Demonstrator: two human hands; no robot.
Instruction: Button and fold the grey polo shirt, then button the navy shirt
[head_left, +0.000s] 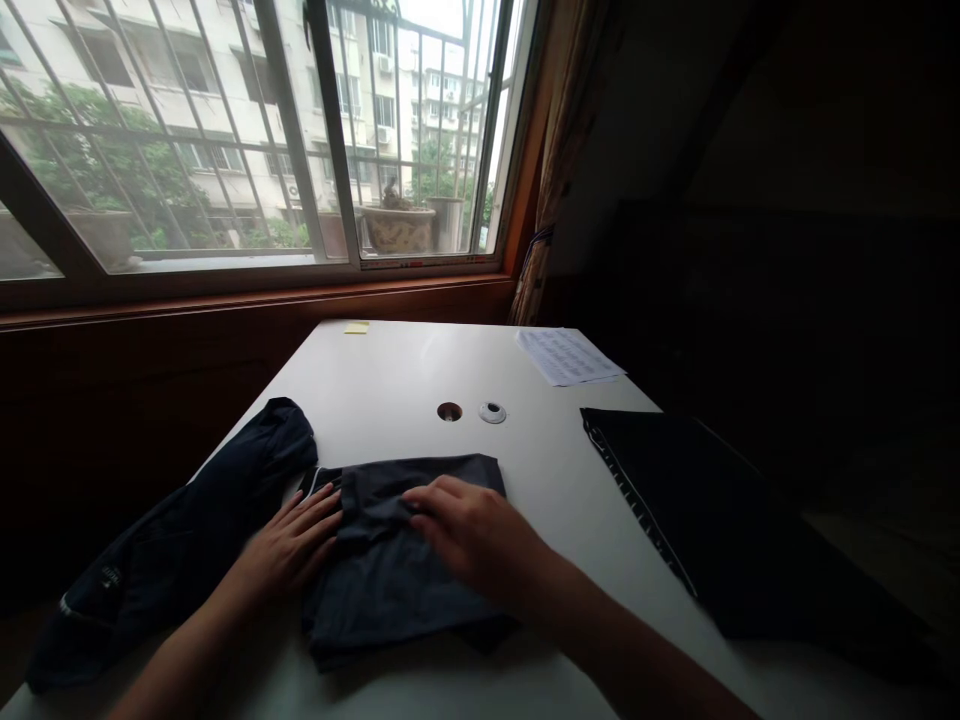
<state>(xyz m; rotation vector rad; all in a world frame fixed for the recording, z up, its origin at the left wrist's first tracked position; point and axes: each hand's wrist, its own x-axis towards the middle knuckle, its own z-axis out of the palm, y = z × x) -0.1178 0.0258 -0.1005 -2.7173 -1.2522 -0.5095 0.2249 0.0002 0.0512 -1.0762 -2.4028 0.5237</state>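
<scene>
A folded dark grey garment (405,580) lies on the white table (420,370) right in front of me. My left hand (296,540) lies flat on its left edge, fingers stretched out and pointing right. My right hand (469,530) rests palm down on the upper middle of the garment, fingers extended to the left, holding nothing. The two hands almost meet over a wrinkle in the cloth.
A crumpled dark navy garment (187,530) hangs over the table's left edge. A flat black garment with white trim (720,520) lies at the right. Farther back are a printed paper sheet (568,355), a cable hole (449,411), its cap (493,412) and a yellow note (356,327) near the window.
</scene>
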